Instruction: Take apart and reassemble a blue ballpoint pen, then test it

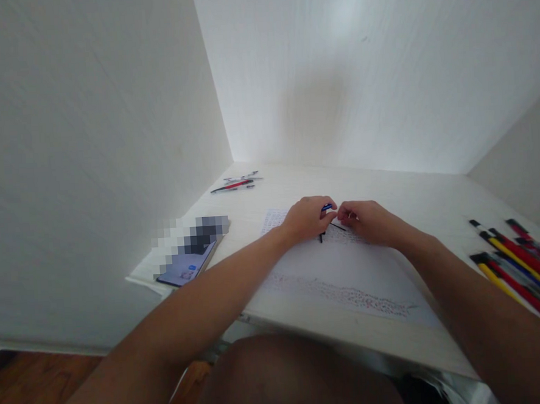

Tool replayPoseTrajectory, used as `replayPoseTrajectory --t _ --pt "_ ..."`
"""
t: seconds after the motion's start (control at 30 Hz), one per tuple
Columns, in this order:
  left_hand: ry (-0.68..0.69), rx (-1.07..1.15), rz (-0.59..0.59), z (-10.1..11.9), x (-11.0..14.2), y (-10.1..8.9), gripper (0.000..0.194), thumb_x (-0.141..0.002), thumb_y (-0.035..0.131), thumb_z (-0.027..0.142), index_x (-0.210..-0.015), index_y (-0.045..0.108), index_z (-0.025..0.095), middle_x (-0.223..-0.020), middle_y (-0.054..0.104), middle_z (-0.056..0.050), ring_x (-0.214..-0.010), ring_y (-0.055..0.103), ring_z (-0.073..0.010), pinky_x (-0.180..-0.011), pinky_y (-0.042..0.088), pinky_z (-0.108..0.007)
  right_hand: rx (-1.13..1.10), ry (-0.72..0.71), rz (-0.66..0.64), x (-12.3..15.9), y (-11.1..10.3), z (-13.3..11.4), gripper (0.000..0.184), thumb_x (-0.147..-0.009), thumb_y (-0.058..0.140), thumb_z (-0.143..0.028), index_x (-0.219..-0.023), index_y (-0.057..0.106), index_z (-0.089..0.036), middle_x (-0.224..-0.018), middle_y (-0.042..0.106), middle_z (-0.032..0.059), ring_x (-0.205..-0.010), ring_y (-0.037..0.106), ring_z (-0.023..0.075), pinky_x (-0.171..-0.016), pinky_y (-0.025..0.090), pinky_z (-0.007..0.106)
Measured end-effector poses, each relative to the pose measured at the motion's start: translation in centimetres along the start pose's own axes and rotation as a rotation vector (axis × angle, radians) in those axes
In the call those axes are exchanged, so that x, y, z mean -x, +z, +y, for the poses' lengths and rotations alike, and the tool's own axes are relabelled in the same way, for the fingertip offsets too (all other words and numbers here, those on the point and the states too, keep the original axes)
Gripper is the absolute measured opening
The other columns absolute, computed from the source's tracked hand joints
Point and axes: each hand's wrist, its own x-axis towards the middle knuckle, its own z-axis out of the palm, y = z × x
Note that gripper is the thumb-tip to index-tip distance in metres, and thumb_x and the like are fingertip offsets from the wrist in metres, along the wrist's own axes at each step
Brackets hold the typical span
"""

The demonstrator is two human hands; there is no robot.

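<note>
My left hand (306,219) rests on a sheet of paper (347,270) on the white desk (425,198), its fingers curled around a blue pen (326,209) whose dark tip pokes out below the hand. My right hand (367,220) lies just to the right of it, fingers bent and pinched close to the pen's top end; what it grips is too small to make out. The paper carries rows of small written marks, some in red near its front edge.
Several red, yellow and black pens (521,266) lie at the desk's right edge. A few more pens (236,183) lie at the back left. A phone (189,265) lies at the left front corner. White walls enclose the desk on three sides.
</note>
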Motion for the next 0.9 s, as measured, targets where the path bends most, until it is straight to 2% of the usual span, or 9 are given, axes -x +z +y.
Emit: replayPoseTrajectory --t 0.27,0.37,0.57,0.77,0.9 --pt "0.003 -0.051 -0.022 -0.4 0.1 0.3 0.026 -0.095 0.056 0.032 -0.110 0.071 0.018 -0.113 0.072 -0.008 -0.106 0.064 -0.0217 -0.096 0.048 -0.037 0.048 -0.035 0.003 0.0 1.1 0.3 0.025 -0.087 0.055 0.005 -0.091 0.068 -0.017 -0.092 0.068 0.0080 -0.086 0.064 0.0267 -0.075 0.048 0.033" --pt "0.006 -0.082 -0.035 -0.4 0.0 0.3 0.026 -0.096 0.053 0.032 -0.107 0.072 0.018 -0.111 0.072 -0.008 -0.104 0.064 -0.0218 -0.093 0.048 -0.037 0.045 -0.037 0.040 0.1 1.0 0.0 0.026 -0.088 0.055 0.006 -0.091 0.067 -0.016 -0.094 0.068 0.0088 -0.087 0.063 0.0267 -0.077 0.048 0.033" --pt "0.025 -0.209 -0.099 0.1 0.0 -0.2 0.030 -0.098 0.047 0.033 -0.088 0.073 0.021 -0.090 0.072 -0.007 -0.082 0.063 -0.0198 -0.074 0.045 -0.034 -0.070 -0.045 0.105 0.2 0.3 -0.8 0.024 -0.094 0.054 0.002 -0.092 0.068 -0.017 -0.093 0.069 0.0063 -0.083 0.064 0.0244 -0.077 0.048 0.033" --pt "-0.010 -0.263 -0.098 0.4 0.3 -0.4 0.028 -0.096 0.052 0.037 -0.100 0.075 0.021 -0.098 0.071 -0.008 -0.090 0.062 -0.0222 -0.077 0.046 -0.035 -0.109 -0.037 0.151 0.2 -0.2 -0.2 0.026 -0.088 0.052 0.003 -0.088 0.068 -0.017 -0.091 0.069 0.0056 -0.080 0.063 0.0238 -0.071 0.047 0.032" --pt "-0.023 -0.289 -0.115 0.6 0.4 -0.5 0.030 -0.096 0.051 0.039 -0.099 0.074 0.020 -0.100 0.070 -0.009 -0.093 0.062 -0.0237 -0.077 0.046 -0.036 -0.117 -0.075 0.159 0.2 -0.3 -0.1 0.026 -0.087 0.051 0.004 -0.086 0.067 -0.017 -0.091 0.068 0.0051 -0.080 0.062 0.0231 -0.069 0.046 0.031"
